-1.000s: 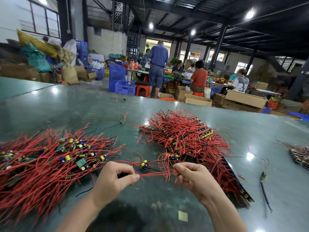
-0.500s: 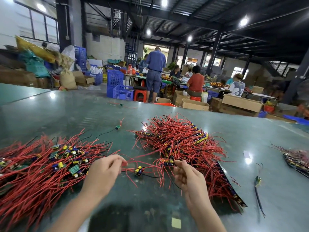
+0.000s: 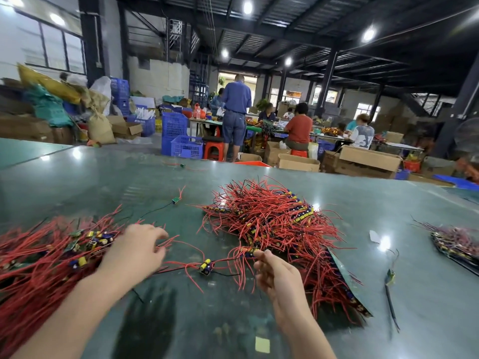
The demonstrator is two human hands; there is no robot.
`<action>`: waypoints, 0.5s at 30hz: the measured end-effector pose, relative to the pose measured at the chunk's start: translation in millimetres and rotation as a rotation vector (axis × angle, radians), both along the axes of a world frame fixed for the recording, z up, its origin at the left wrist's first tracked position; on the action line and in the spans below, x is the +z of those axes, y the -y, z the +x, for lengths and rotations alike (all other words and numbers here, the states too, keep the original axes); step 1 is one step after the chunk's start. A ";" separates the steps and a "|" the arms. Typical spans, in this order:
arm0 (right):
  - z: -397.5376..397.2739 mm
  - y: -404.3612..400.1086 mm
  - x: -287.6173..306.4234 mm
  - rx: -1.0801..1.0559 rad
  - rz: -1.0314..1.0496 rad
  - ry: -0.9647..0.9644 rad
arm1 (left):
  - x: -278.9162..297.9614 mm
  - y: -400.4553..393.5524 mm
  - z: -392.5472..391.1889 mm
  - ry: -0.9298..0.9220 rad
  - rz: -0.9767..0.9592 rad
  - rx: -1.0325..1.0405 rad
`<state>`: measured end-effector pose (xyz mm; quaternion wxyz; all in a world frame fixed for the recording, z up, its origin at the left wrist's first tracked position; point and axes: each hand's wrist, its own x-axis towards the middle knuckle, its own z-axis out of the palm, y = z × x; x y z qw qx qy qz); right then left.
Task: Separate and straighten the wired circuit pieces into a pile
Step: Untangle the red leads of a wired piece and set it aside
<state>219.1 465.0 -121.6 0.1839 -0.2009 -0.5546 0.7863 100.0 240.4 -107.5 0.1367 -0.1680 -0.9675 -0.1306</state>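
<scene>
On the green table (image 3: 427,294): one loose circuit piece (image 3: 206,266) with yellow parts, its red and black wires trailing flat, lying between both hands. Left hand (image 3: 136,251), fingers loosely spread, over the near edge of the left pile (image 3: 44,257) of sorted red-wired pieces. Right hand (image 3: 278,274), fingertips pinching wires at the near edge of the tangled heap (image 3: 274,224). A single small piece (image 3: 177,200) lies farther back.

Left hand (image 3: 134,251) palm down with fingers loosely spread, bare forearm reaching in from lower left, right hand (image 3: 276,274) fingers curled, apparently pinching something, forearm extended
</scene>
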 end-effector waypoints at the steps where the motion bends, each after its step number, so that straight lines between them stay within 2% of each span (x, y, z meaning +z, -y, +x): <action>1: 0.4 0.8 0.2 0.007 0.011 0.009 | -8.0 -13.1 1.8 0.052 0.043 -0.091; 5: 1.8 5.7 0.5 0.035 0.057 0.042 | -36.7 -58.7 8.9 0.087 -0.012 -0.238; 9: -0.3 10.7 -0.3 0.082 0.128 0.031 | -50.0 -79.7 8.4 0.162 -0.169 -0.179; 12: -3.8 14.0 -3.0 0.141 0.295 0.051 | -51.1 -82.7 7.8 0.121 -0.181 -0.103; 15: -4.3 16.9 -5.5 0.157 0.452 0.071 | -55.1 -79.2 8.0 0.069 -0.197 -0.130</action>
